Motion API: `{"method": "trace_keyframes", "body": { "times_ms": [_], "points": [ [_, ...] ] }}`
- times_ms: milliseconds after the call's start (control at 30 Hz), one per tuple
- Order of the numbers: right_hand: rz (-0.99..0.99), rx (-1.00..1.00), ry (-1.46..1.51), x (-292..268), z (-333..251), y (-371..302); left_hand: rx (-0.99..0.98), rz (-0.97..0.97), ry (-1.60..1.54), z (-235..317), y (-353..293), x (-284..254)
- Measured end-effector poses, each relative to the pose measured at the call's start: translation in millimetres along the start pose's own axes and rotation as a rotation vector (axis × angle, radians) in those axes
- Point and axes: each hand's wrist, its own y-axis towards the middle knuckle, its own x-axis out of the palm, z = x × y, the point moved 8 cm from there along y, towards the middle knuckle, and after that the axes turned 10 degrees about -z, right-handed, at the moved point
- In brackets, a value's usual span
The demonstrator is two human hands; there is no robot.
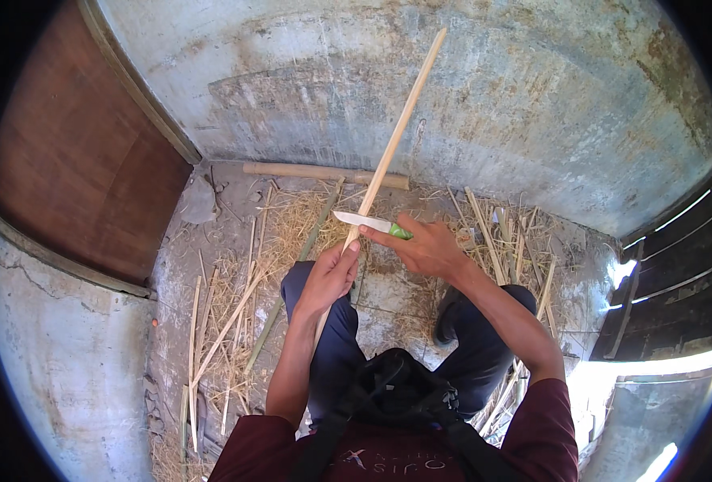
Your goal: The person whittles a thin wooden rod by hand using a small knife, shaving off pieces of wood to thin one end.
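Observation:
A long pale strip, bamboo by its look, (pixel 400 128) slants up and away from my lap toward the far wall. My left hand (pixel 333 275) is wrapped round its lower part, just above my left knee. In my right hand (pixel 426 247) is a knife (pixel 364 220) with a green handle, most of which the fingers hide. Its blade lies across the strip, a little beyond the left hand, pointing left. My right index finger stretches along the blade. The strip's near end passes under my left wrist, beside my thigh.
Split strips (pixel 235 321) and curly shavings (pixel 291 221) litter the floor on the left. More strips (pixel 488 233) lie on the right. A bamboo pole (pixel 324 173) rests along the foot of the stained wall (pixel 516 96). A brown door panel (pixel 83 153) stands at left, dark slats (pixel 669 281) at right.

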Motion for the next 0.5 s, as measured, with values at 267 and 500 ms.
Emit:
{"method": "trace_keyframes", "body": {
  "times_ms": [267,500],
  "points": [
    [-0.019,0.016,-0.030,8,-1,1,0.039,0.029,0.070,0,1,-1],
    [0.007,0.101,-0.063,5,18,3,0.031,0.055,0.152,-5,4,-4]
  ]
}}
